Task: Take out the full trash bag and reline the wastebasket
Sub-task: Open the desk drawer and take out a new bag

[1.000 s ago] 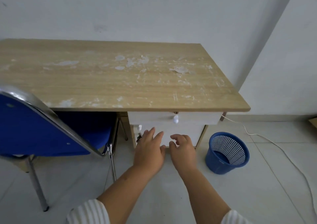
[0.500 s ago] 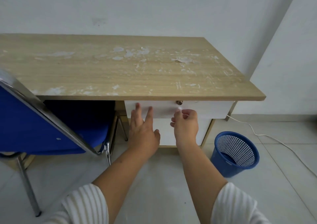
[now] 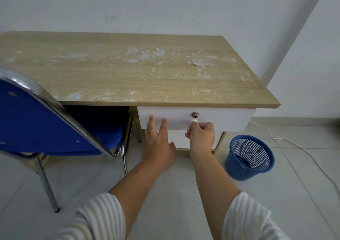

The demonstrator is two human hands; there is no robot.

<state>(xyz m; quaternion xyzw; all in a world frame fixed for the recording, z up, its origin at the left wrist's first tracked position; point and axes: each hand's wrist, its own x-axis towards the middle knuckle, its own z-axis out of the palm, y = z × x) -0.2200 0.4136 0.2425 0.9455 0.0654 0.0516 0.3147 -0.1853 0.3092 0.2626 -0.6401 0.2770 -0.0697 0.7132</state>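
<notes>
Pinching the small white knob (image 3: 194, 122) of the desk drawer (image 3: 230, 119) with right hand (image 3: 201, 135), left hand (image 3: 159, 141) spread flat alongside, judging blue mesh wastebasket (image 3: 250, 157), unlined on the floor just right, light, rigid, best gripped by its rim.

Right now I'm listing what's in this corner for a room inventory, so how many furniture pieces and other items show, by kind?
Desk: 1
Chair: 1
Drawer: 1
Wastebasket: 1
Cable: 1
Total: 5
</notes>
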